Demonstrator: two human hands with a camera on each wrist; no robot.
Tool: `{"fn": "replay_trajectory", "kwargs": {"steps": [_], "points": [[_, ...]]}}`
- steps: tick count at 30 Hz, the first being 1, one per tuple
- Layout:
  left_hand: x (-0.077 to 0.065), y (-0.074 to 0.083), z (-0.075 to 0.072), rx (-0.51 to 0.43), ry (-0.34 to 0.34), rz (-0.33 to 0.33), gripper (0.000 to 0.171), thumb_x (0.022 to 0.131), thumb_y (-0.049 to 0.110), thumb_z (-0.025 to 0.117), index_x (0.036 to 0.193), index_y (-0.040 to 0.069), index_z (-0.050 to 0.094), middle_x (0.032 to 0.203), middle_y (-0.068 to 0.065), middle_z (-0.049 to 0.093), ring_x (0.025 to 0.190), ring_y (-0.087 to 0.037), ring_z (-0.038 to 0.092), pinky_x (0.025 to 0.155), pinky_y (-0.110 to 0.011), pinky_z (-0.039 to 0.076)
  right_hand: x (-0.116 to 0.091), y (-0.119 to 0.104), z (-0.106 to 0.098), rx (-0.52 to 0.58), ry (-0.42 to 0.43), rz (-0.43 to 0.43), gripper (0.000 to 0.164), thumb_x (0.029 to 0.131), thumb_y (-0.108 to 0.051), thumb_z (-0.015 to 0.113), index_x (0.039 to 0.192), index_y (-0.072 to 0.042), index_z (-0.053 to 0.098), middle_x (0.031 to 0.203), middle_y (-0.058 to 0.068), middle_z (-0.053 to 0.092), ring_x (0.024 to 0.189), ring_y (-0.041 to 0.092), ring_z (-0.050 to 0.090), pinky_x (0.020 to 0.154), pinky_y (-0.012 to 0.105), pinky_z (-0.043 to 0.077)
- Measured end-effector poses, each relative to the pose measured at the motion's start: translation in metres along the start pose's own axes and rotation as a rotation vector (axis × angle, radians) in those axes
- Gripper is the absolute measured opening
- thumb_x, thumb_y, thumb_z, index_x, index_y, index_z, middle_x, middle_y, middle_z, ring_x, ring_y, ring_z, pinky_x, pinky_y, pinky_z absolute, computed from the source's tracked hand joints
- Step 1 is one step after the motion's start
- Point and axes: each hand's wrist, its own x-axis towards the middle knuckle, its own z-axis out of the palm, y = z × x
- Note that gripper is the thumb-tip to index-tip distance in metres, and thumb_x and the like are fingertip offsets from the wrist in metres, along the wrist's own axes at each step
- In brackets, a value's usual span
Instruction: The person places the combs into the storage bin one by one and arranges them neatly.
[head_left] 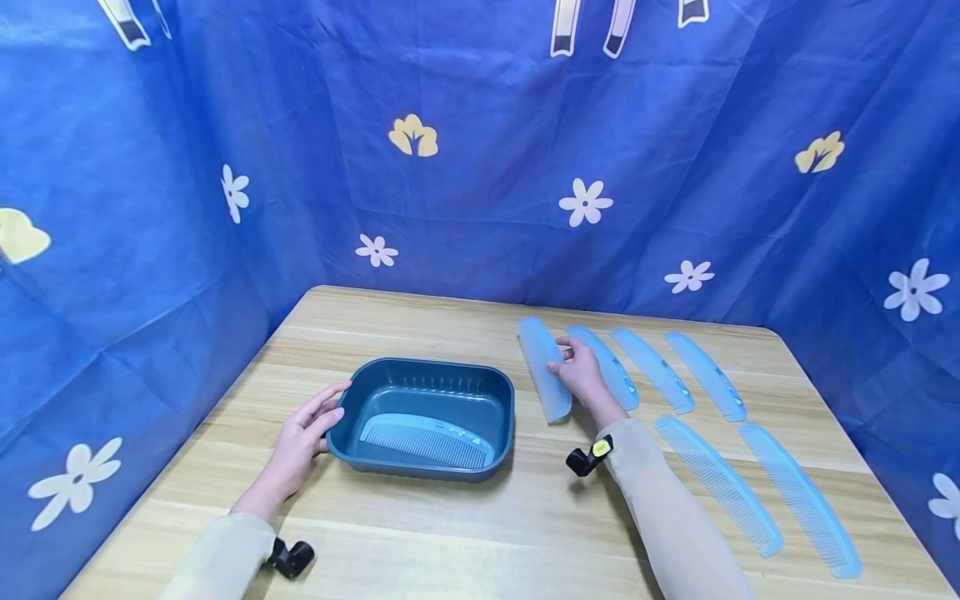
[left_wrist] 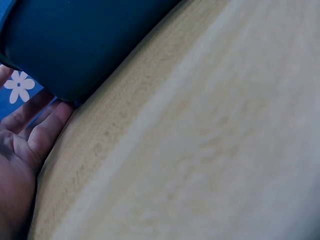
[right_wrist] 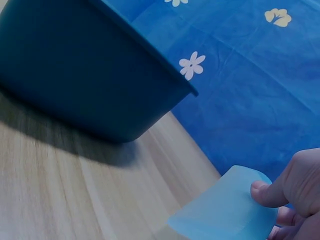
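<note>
A dark teal plastic basin [head_left: 422,479] stands on the table, with a light-blue comb [head_left: 420,437] lying inside it. My left hand [head_left: 303,429] holds the basin's left end, thumb at the rim and fingers against the outer wall; the left wrist view shows fingertips [left_wrist: 60,110] at its lower corner. To the right of the basin, my right hand [head_left: 581,371] pinches another light-blue comb [head_left: 542,367] along one long edge. The right wrist view shows the thumb [right_wrist: 265,192] pressed on that comb's face, its far side hidden.
Three light-blue combs, the nearest one [head_left: 607,367] beside my right hand, lie in a row at the table's back right. Two more, an inner comb [head_left: 720,483] and an outer comb [head_left: 802,500], lie nearer the front. A blue flowered cloth [head_left: 480,217] hangs around the table.
</note>
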Motion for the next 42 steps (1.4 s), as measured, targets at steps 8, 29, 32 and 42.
{"fn": "replay_trajectory", "kwargs": {"steps": [8,29,32,42], "points": [[0.0,-0.001,0.0,-0.002,0.0,-0.001,0.046,0.097,0.021,0.051,0.14,0.01,0.041,0.121,-0.009,0.047,0.092,-0.013,0.06,0.063,-0.033,0.055,-0.004,-0.01,-0.001,0.015,0.03,-0.041,0.049,0.083,0.0,0.067,0.129,0.001,0.051,0.098,0.018,0.052,0.084,0.026,0.05,0.068,0.035,0.049],[0.001,-0.002,0.001,0.001,0.014,0.008,0.046,0.097,0.021,0.052,0.14,0.008,0.041,0.119,-0.007,0.049,0.093,-0.013,0.059,0.062,-0.032,0.055,-0.025,-0.05,-0.003,0.253,-0.018,-0.018,0.045,0.082,-0.002,0.069,0.125,-0.005,0.056,0.103,0.015,0.057,0.078,0.021,0.06,0.071,0.033,0.053],[0.001,-0.002,0.001,-0.003,0.015,0.013,0.046,0.096,0.02,0.052,0.139,0.008,0.041,0.118,-0.006,0.05,0.092,-0.013,0.06,0.061,-0.032,0.055,-0.029,-0.058,-0.003,0.257,-0.034,-0.019,0.045,0.082,-0.003,0.069,0.125,-0.006,0.056,0.104,0.015,0.058,0.082,0.021,0.059,0.072,0.032,0.053],[-0.001,-0.003,0.003,-0.02,0.012,0.024,0.046,0.097,0.018,0.051,0.139,0.005,0.04,0.117,-0.012,0.05,0.088,-0.014,0.061,0.061,-0.032,0.055,-0.037,-0.072,0.006,0.442,-0.154,0.004,0.043,0.083,0.002,0.067,0.124,-0.004,0.057,0.099,0.014,0.056,0.081,0.02,0.06,0.07,0.035,0.054]]}}
